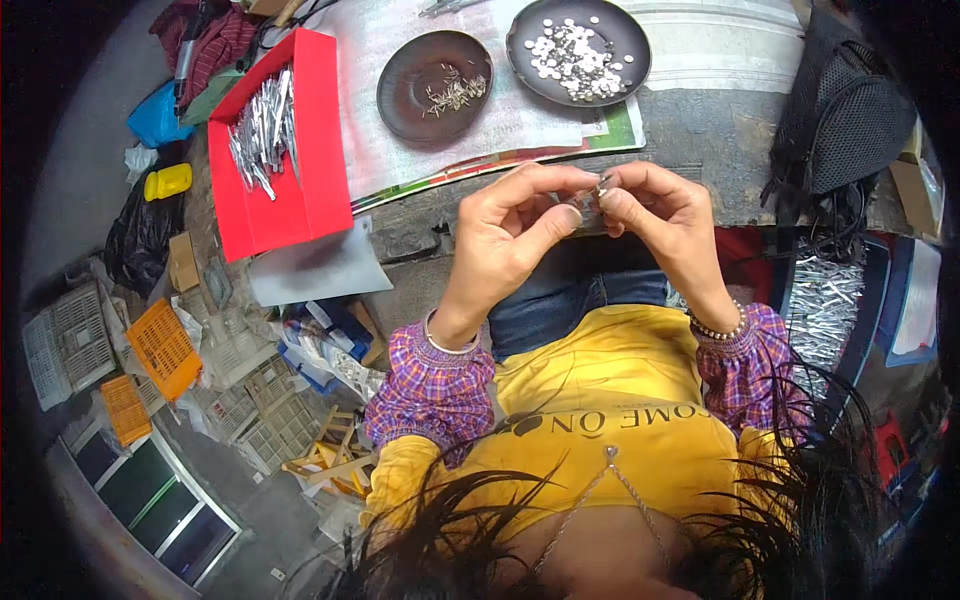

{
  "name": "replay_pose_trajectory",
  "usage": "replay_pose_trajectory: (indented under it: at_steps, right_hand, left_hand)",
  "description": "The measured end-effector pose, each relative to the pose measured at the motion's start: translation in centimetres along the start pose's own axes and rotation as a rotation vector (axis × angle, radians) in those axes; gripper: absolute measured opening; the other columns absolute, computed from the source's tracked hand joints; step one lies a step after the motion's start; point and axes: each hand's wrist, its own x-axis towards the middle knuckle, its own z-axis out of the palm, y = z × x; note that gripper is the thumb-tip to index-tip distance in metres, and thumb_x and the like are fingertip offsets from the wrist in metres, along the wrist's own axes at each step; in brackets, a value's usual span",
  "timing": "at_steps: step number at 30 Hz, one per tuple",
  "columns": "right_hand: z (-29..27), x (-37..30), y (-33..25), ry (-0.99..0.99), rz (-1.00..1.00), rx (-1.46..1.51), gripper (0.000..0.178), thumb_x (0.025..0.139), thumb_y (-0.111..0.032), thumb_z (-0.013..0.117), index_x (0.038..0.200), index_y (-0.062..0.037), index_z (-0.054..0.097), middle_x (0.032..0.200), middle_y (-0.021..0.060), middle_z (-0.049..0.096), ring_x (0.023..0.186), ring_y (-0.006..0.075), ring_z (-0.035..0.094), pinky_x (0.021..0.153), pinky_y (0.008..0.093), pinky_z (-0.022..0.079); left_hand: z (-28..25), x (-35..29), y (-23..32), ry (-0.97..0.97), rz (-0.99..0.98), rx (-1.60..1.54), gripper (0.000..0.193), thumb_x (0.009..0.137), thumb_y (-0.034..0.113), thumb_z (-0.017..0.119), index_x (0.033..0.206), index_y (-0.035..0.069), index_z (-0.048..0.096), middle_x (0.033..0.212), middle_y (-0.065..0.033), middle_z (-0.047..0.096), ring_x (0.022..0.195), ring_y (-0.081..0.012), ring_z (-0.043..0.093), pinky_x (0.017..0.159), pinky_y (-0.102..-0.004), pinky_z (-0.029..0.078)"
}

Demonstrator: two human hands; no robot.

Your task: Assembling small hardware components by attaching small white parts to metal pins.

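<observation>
Close together at the table's near edge, my left hand and my right hand are both closed in a pinch, thumb against fingers. A small shiny piece shows between the right thumb and forefinger; its kind is too small to tell. What the left fingers pinch is mostly hidden. Beyond them lie a dark round dish of small brass-coloured pins and another dark dish with white and dark little discs. To the left, a red open box holds many slim silver metal pieces.
A black mesh bag lies on the table's right side. Below it stands a blue bin of metal strips. Pale paper sticks out past the left table edge. Orange baskets and grey crates crowd the floor at left.
</observation>
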Motion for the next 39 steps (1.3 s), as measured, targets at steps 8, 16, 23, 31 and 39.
replay_pose_trajectory:
  at_steps: [8, 16, 23, 31, 39]
  right_hand:
    - [0.3, -0.3, -0.7, -0.033, -0.017, 0.048, 0.014, 0.085, -0.01, 0.062, 0.093, 0.0011, 0.062, 0.08, 0.0015, 0.062, 0.068, 0.0061, 0.055, 0.059, 0.0188, 0.044]
    - [0.2, -0.4, -0.4, 0.068, -0.037, -0.027, 0.013, 0.084, -0.003, 0.06, 0.095, 0.004, 0.062, 0.084, 0.004, 0.062, 0.07, 0.0077, 0.056, 0.06, 0.0198, 0.046]
    - [-0.2, -0.8, -0.5, 0.036, -0.039, -0.02, 0.015, 0.086, -0.005, 0.057, 0.1, 0.002, 0.059, 0.086, 0.0044, 0.059, 0.07, 0.0095, 0.054, 0.059, 0.0216, 0.043]
    - [1.0, -1.0, 0.8, 0.143, -0.168, 0.048, 0.01, 0.085, -0.001, 0.058, 0.093, 0.0048, 0.061, 0.086, 0.0064, 0.059, 0.064, 0.0108, 0.054, 0.056, 0.0221, 0.045]
    - [0.6, 0.3, 0.2, 0.014, 0.052, 0.114, 0.015, 0.082, -0.004, 0.063, 0.095, 0.0036, 0.062, 0.079, 0.0058, 0.064, 0.061, 0.009, 0.056, 0.055, 0.0204, 0.046]
  left_hand:
    - [-0.4, 0.1, -1.7, -0.134, -0.066, -0.403, 0.022, 0.082, -0.002, 0.059, 0.104, 0.0, 0.062, 0.094, -0.0059, 0.062, 0.071, -0.0057, 0.054, 0.058, -0.018, 0.042]
    - [1.2, -0.4, -0.9, 0.055, 0.174, -0.012, 0.023, 0.077, -0.011, 0.058, 0.098, -0.003, 0.064, 0.092, -0.0087, 0.06, 0.085, -0.013, 0.057, 0.074, -0.0215, 0.046]
    - [1.2, -0.5, -1.6, 0.039, 0.191, -0.009, 0.026, 0.077, -0.012, 0.057, 0.098, 0.0, 0.067, 0.092, -0.0073, 0.06, 0.084, -0.0123, 0.058, 0.074, -0.0217, 0.047]
    - [1.7, -0.5, -1.9, 0.085, 0.169, -0.158, 0.026, 0.079, -0.011, 0.057, 0.1, -0.001, 0.066, 0.092, -0.0072, 0.06, 0.083, -0.0126, 0.058, 0.072, -0.0221, 0.048]
    - [0.3, -0.7, -0.9, 0.029, 0.001, -0.273, 0.022, 0.08, -0.011, 0.054, 0.099, -0.004, 0.064, 0.089, -0.0076, 0.061, 0.078, -0.0146, 0.062, 0.071, -0.0235, 0.05]
